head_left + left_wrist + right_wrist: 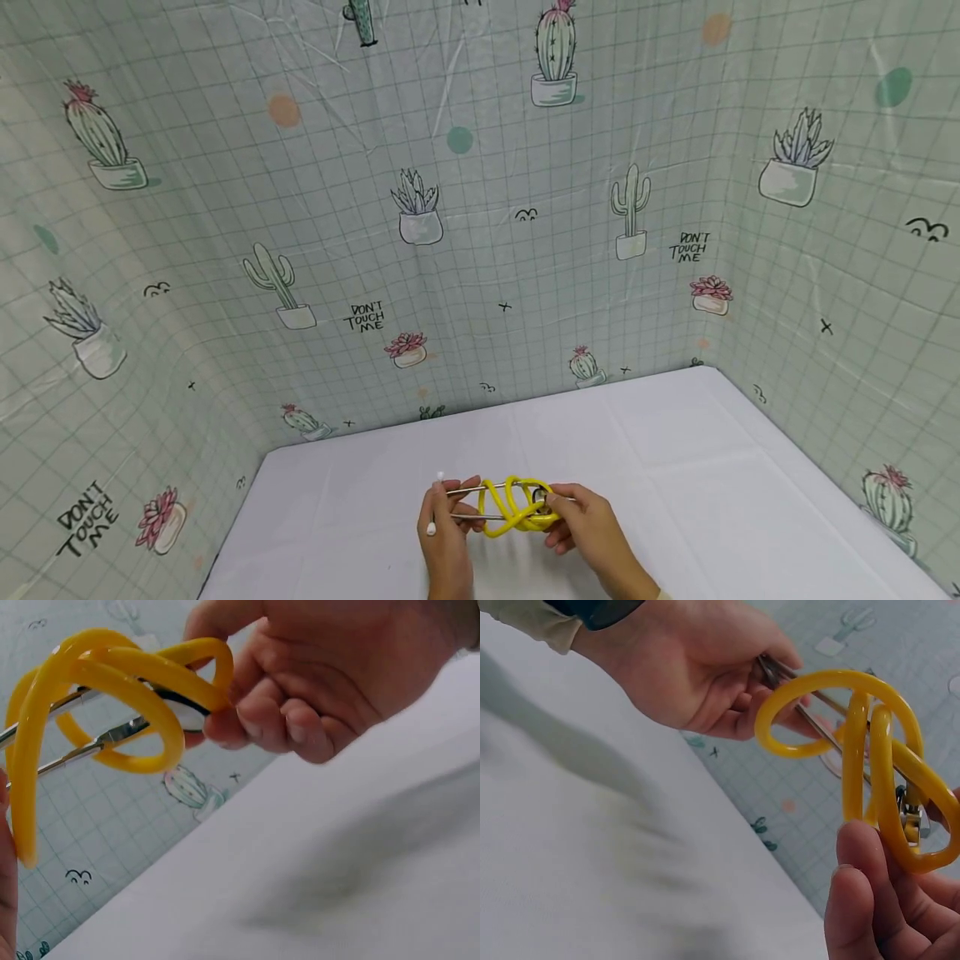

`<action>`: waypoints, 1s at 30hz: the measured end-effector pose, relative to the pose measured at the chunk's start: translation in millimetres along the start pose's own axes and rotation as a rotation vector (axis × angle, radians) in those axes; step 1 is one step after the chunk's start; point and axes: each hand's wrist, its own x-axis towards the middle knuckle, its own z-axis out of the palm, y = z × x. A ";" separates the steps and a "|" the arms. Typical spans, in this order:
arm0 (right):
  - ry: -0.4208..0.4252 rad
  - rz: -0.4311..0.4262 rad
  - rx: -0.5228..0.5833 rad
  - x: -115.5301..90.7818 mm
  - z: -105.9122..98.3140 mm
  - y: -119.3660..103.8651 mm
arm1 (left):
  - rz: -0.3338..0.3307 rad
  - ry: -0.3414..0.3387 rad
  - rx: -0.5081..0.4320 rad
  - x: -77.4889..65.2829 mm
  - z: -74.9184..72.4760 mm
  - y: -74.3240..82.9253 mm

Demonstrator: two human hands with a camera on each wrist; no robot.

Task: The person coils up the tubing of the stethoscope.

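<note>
A stethoscope is held up over the table between both hands, its yellow tubing point(532, 523) wound in several loops round the two metal ear tubes point(487, 517). My left hand point(442, 529) grips the ear tubes at their far left, close to the white ear tips point(431, 528). At the other end my right hand point(594, 527) pinches the tubing and the round chest piece point(540, 497), thumb on top. The left wrist view shows the dark-rimmed chest piece point(189, 712) partly covered by the loops and right fingers. In the right wrist view, tubing point(889, 772) crosses over the metal tubes.
A white-covered table point(360, 517) lies beneath the hands. Behind it and on both sides hangs a pale green gridded cloth point(480, 275) printed with cacti and lettering. The cloth meets the table along its back and side edges.
</note>
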 end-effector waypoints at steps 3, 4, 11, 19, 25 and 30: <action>0.048 0.013 0.014 -0.3 -2.0 -1.7 | -0.004 -0.042 0.063 -0.5 -0.8 -0.8; 0.062 0.015 0.020 -0.3 -2.5 -2.0 | -0.007 -0.054 0.081 -0.4 -0.9 -1.2; 0.132 0.015 0.042 0.3 -5.3 -1.6 | -0.033 -0.097 0.144 -0.5 0.1 -2.6; 0.177 0.049 0.069 2.5 -11.2 -2.8 | -0.072 -0.218 0.155 -0.6 -2.6 -4.4; 0.171 0.070 0.077 4.1 -18.1 0.4 | -0.108 -0.333 0.098 -1.8 -7.0 -7.4; 0.159 0.086 0.090 4.5 -20.7 3.8 | -0.141 -0.363 0.058 -3.3 -10.5 -10.3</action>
